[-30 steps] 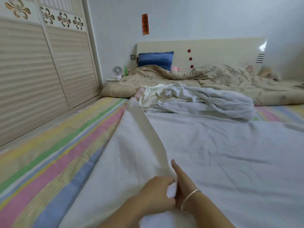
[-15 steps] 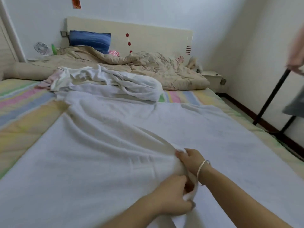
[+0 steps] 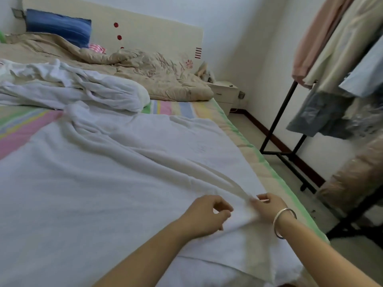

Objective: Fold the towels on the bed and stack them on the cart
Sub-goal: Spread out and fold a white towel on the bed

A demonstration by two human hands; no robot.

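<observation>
Spread towel: a large white spread towel (image 3: pixel 103 193) lies open over the near part of the bed (image 3: pixel 172 106), reaching close to the bed's right edge. Long soft creases run across it from the far left towards the near right.
Right hand: the right hand (image 3: pixel 269 206) is near the bed's right edge. Its grip is clamped on the spread towel, with thumb and fingers (image 3: pixel 263 198) pinching a raised ridge of cloth where the creases meet.
Left hand: the left hand (image 3: pixel 205 214) is just beside the right one, knuckles up, resting on the same towel. Its fingers are curled with the thumb near the fingertips, but I cannot tell whether its grip has cloth in it.
Bangle: a silver bangle (image 3: pixel 285 222) sits on the right wrist.
Towel heap: a crumpled white towel heap (image 3: pixel 83 88) lies further up the bed, touching the far end of the spread towel.
Bedding: a beige quilt (image 3: pixel 145 69) is bunched at the head end, with a blue pillow (image 3: pixel 60 27) against the headboard (image 3: pixel 155 34). The striped sheet shows between the quilt and the towels.
Right of the bed: a white nightstand (image 3: pixel 226 92) stands in the far corner. A black clothes rack (image 3: pixel 277 119) carries hanging clothes (image 3: pixel 335 48).
</observation>
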